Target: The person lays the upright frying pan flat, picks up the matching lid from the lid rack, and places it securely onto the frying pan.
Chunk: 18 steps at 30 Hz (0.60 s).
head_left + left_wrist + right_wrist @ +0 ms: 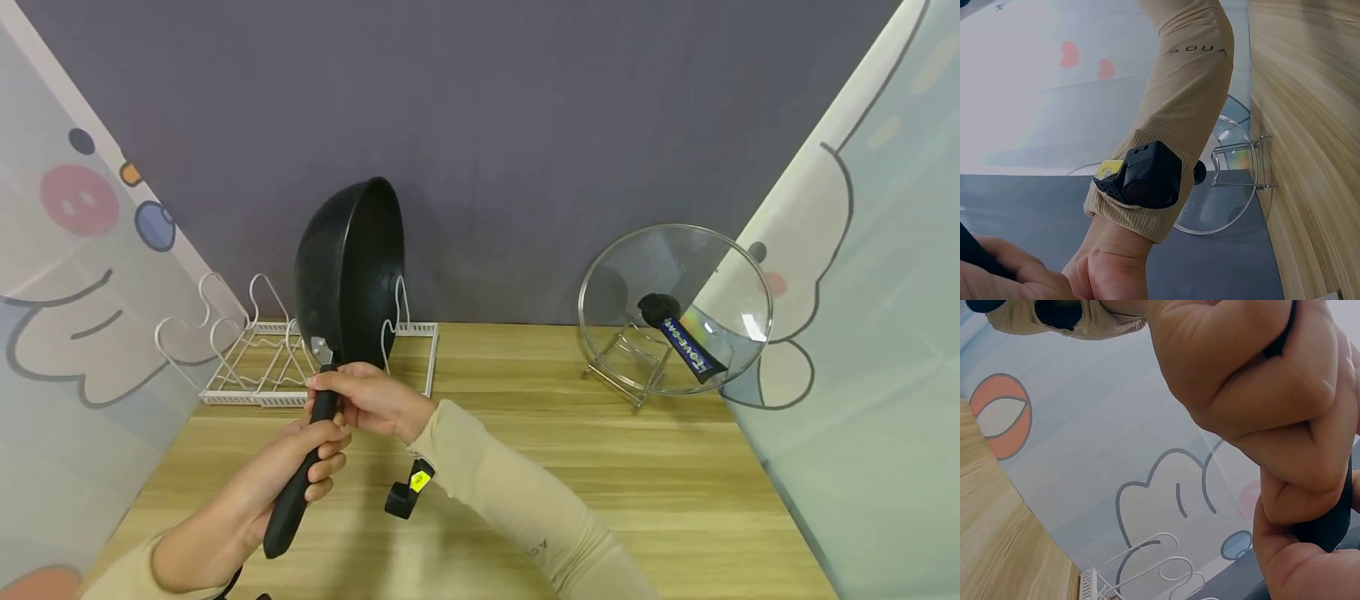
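A deep black wok (318, 267) stands on its side, its open face turned to the right, at the right part of a white wire rack (258, 400). Its long black handle (283, 521) slants down toward me. Midway along the handle, my left hand (281, 458) grips with fingers wrapped round it. Higher up, close to the wok's metal joint, my right hand (378, 402) holds the handle with the thumb across the top. In the right wrist view the left hand (1254, 394) has its fingers curled, with the right hand (1310, 572) right beside it.
A glass lid (615, 275) with a black handle (686, 342) leans on a small metal stand (615, 385) at the right. Rack loops (210, 308) rise left of the wok. A dark wall (487, 150) stands behind the wooden table (600, 483), with printed panels at both sides.
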Each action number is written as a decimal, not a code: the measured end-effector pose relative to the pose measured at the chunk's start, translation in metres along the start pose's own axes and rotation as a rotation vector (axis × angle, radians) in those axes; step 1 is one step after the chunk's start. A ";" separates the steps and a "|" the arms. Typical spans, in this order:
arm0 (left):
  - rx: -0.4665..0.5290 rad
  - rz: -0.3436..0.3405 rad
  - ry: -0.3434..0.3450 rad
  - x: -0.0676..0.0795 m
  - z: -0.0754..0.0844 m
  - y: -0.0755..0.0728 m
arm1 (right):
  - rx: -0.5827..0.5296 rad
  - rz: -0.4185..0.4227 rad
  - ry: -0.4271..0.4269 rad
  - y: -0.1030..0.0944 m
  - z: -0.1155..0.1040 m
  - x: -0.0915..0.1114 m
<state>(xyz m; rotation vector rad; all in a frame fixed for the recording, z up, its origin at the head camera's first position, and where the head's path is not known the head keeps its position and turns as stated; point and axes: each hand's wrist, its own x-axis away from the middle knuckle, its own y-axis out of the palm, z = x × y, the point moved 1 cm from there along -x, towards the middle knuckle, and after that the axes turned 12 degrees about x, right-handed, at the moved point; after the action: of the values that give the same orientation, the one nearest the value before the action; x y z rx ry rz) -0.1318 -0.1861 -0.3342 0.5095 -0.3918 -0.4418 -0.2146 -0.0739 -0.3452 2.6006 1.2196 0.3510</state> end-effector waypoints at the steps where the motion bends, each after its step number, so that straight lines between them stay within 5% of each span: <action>1: 0.000 0.004 -0.003 0.001 0.000 0.000 | -0.005 0.003 0.001 0.001 0.000 0.000; 18: 0.017 -0.008 0.008 0.005 0.000 0.005 | 0.023 -0.022 -0.011 0.004 -0.003 0.005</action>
<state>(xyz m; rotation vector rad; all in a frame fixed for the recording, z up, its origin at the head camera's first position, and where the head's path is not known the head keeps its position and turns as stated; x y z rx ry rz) -0.1266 -0.1847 -0.3309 0.5298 -0.3859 -0.4441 -0.2100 -0.0724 -0.3408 2.6028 1.2541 0.3194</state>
